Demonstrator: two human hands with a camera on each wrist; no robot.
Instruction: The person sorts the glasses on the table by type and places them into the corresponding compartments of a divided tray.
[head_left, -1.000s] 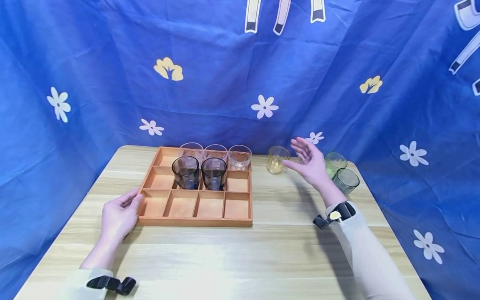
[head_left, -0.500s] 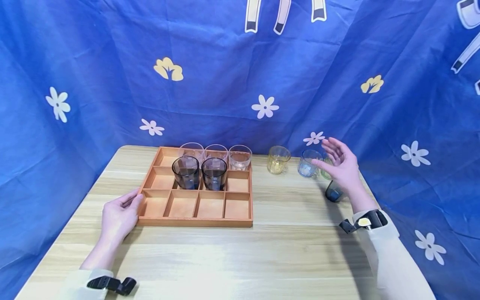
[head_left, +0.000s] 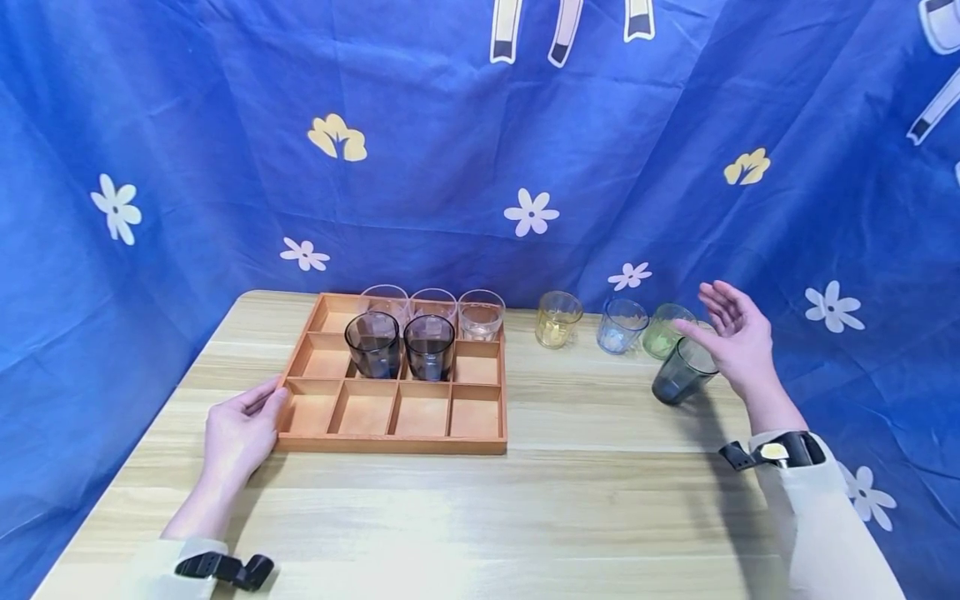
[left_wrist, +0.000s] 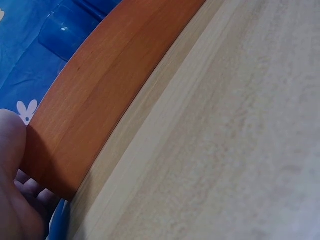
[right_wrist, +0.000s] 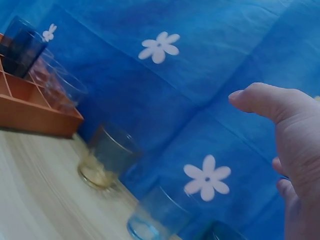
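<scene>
My left hand grips the near-left corner of a wooden compartment tray, its thumb and fingers around the corner in the left wrist view. Three clear glasses stand in the tray's back row, among them the rightmost clear glass. Two dark grey glasses, the left dark glass and the right dark glass, stand in the middle row. At the right, my right hand is held above the table with thumb and fingers spread, holding nothing. Nearest to it is a smoky grey-green glass, partly overlapped by the thumb.
Right of the tray, along the table's back edge, stand a yellow glass, a blue glass and a green glass. Behind the wooden table hangs a blue patterned cloth. The tray's front row of compartments holds nothing.
My right hand has moved rightward from beside the yellow glass, past the blue and green ones, to the grey-green glass, uncovering the blue glass. The left hand and tray have stayed put.
</scene>
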